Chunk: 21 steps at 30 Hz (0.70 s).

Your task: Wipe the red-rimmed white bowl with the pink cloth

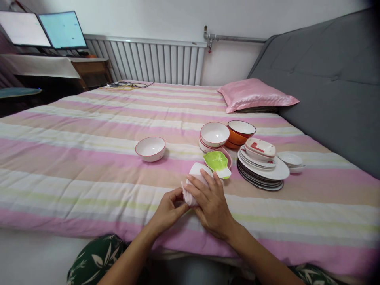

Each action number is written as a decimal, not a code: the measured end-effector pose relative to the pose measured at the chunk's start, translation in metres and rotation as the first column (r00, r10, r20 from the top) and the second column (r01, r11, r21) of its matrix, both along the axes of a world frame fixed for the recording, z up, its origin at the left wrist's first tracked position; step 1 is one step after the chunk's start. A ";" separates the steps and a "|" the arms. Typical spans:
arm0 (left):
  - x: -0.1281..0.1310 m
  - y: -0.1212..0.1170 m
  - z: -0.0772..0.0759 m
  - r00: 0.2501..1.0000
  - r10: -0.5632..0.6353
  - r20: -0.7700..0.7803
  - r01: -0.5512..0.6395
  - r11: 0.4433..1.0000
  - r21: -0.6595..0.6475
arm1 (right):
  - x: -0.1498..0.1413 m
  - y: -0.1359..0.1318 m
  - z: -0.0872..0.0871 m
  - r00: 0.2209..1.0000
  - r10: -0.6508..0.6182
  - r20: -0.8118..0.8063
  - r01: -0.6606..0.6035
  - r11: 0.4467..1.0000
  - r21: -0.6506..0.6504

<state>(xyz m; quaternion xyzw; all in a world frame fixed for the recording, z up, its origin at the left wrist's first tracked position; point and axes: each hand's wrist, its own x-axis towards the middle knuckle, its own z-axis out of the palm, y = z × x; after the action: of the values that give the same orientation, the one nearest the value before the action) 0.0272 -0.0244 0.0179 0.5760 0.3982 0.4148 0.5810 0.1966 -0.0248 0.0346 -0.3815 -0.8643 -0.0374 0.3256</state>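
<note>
Near the front of the bed, a small white dish (199, 169) is held tilted between my two hands, mostly covered. A thin white cloth (190, 198) wraps around its near left side. My left hand (169, 208) pinches the covered edge from the left, thumb in front and fingers partly hidden. Over the top lies my right hand (212, 202), its fingers pressing the cloth against the dish. Just beyond, a green leaf-shaped dish (216, 160) with a white end rests on a pink dish (228, 156). A lone white bowl (151, 148) with a red rim sits to the left.
Behind stand stacked white bowls (215, 133) and orange bowls (237, 137). To the right, a plate stack (279, 170) carries rectangular dishes (261, 147), beside small white dishes (290, 159). A pink pillow (257, 95) lies near the grey headboard (320, 67); cables (127, 84) lie at the far edge.
</note>
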 end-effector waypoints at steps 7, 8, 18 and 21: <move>0.002 0.000 0.000 1.000 0.004 -0.010 -0.004 1.000 0.018 | 0.000 0.000 -0.001 1.000 0.012 -0.015 -0.012 1.000 -0.012; 0.002 0.000 0.000 1.000 0.009 -0.014 -0.008 1.000 0.028 | 0.000 0.000 -0.001 1.000 0.013 -0.015 -0.013 1.000 -0.012; -0.033 0.006 0.023 0.969 0.246 -0.004 -0.230 0.913 0.336 | 0.002 0.001 0.003 1.000 0.003 -0.011 -0.003 1.000 -0.009; -0.037 0.006 0.030 0.948 0.308 0.084 -0.316 0.865 0.390 | 0.002 0.000 0.004 1.000 0.009 -0.013 -0.009 1.000 -0.007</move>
<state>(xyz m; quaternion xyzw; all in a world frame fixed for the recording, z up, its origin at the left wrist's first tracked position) -0.0097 -0.0181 0.0478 0.6062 0.3876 0.5810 0.3803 0.1987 -0.0246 0.0382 -0.3792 -0.8639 -0.0304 0.3300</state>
